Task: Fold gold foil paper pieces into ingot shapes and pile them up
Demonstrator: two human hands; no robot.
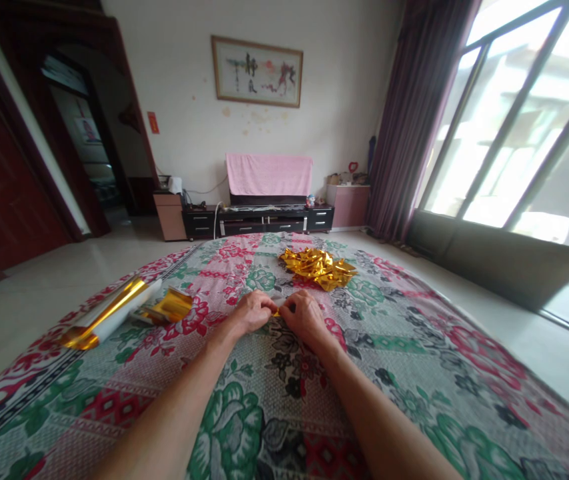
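Both hands meet over the middle of a flowered cloth. My left hand is closed, fingertips pinching the left end of a small piece of gold foil paper. At its other end my right hand pinches the same piece; most of it is hidden by the fingers. Just beyond the right hand lies a heap of folded gold foil pieces. Off to the left, a roll of gold foil with a whitish underside rests beside a smaller curled stack of gold foil sheets.
Past the cloth's far edge stands a low black cabinet, with a pink cloth draped over something on top. A purple curtain and large windows are at right. Doorways open on the left, above a pale tiled floor.
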